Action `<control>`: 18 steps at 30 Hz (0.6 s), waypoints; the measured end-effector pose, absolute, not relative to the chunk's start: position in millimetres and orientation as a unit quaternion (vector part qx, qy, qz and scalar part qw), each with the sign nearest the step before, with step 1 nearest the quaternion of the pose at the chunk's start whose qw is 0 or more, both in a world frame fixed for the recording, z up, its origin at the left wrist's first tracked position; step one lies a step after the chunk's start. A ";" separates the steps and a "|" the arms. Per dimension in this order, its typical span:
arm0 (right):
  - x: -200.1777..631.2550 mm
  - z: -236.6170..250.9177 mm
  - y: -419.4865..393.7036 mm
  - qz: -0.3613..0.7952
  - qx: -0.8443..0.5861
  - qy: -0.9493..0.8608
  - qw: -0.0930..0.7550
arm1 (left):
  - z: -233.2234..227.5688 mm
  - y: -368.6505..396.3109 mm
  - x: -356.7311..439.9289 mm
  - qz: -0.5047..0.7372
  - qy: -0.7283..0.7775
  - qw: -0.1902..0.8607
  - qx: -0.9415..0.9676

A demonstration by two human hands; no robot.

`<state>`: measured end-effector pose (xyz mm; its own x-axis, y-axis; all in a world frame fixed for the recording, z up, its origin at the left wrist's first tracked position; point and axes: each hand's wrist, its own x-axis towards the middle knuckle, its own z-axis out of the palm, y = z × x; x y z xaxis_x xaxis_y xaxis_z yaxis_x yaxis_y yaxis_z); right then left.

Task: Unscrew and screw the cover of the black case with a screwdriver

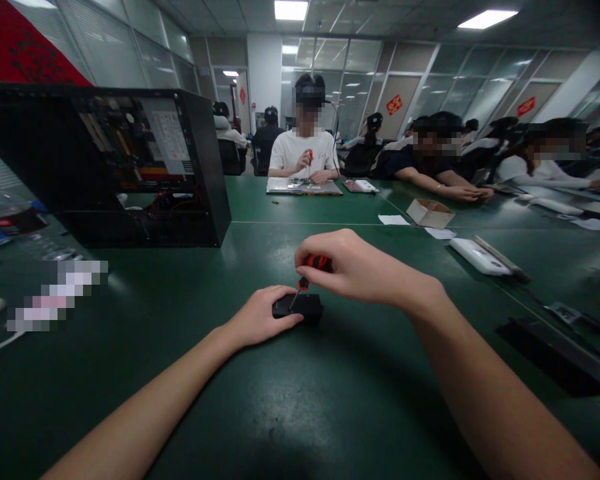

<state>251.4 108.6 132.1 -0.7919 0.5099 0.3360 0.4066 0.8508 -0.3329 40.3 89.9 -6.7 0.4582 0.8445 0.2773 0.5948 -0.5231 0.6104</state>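
**Screwdriver tip down on the small black box, one hand bracing it**

The left hand lies flat on the green table, fingers curled loosely against the near-left side of a small black box; it steadies the box without wrapping around it. The box sits just beyond and to the right of those fingertips, its long axis running left to right across the table.

Above it, the right hand closes in a firm grip around the red-and-black handle of a screwdriver. The shaft slants down and to the left from the right fingers, and the tip appears to meet the box's top face near its left end, close to the left fingertips. Whether it sits in a screw head is too small to tell. Both hands are touching distance from the box; the left is the nearer.
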 end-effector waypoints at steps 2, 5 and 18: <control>251.7 132.3 108.0 0.127 -0.238 -0.940 0.207 | -6.2 90.1 40.6 0.282 0.435 0.219 0.827; 253.1 133.2 107.5 0.126 -0.241 -0.941 0.202 | -5.8 90.1 40.8 0.282 0.438 0.221 0.825; 254.5 132.9 112.4 0.115 -0.246 -0.939 0.212 | -5.4 87.6 40.3 0.305 0.441 0.256 0.805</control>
<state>254.5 112.4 132.9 -0.7892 0.5105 0.3414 0.4131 0.8526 -0.3200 40.3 87.6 -5.4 0.4256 0.8651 0.2654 0.5531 -0.4808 0.6803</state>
